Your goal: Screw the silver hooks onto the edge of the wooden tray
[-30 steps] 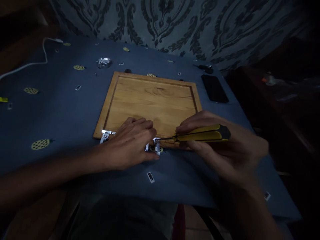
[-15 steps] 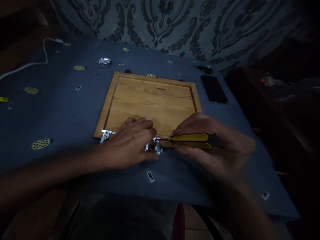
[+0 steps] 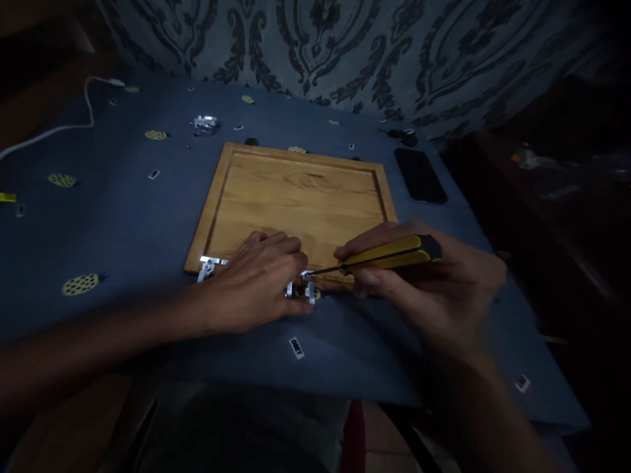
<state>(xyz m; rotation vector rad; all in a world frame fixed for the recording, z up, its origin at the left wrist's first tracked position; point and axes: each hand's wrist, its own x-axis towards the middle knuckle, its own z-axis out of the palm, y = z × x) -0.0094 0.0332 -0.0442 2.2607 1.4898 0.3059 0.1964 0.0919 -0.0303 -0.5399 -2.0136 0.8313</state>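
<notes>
A framed wooden panel [image 3: 296, 197], which looks like a small cabinet door, lies flat on the table. My left hand [image 3: 259, 282] rests over its near edge, fingers curled, with the thumb and fingers closed about a metal hinge [image 3: 309, 292]. Another metal hinge [image 3: 207, 268] sits at the panel's near left corner. In my right hand [image 3: 424, 282] is a screwdriver [image 3: 389, 255] with a yellow and black handle. Its shaft slants down to the left, and the tip is at the hinge by my left hand. Any screw under the tip is too small to make out.
Loose metal hinges [image 3: 205, 125] lie at the back left. A black phone [image 3: 420, 175] is right of the panel, with a small dark object [image 3: 403, 136] behind it. A white cable [image 3: 89, 98] crosses the far left. A patterned wall covering [image 3: 325, 46] stands behind the table.
The screwdriver's handle has tipped upward, so its shaft now slants down more to the hinge. My right hand's fingers have shifted on the handle. My left hand has stayed in place.
</notes>
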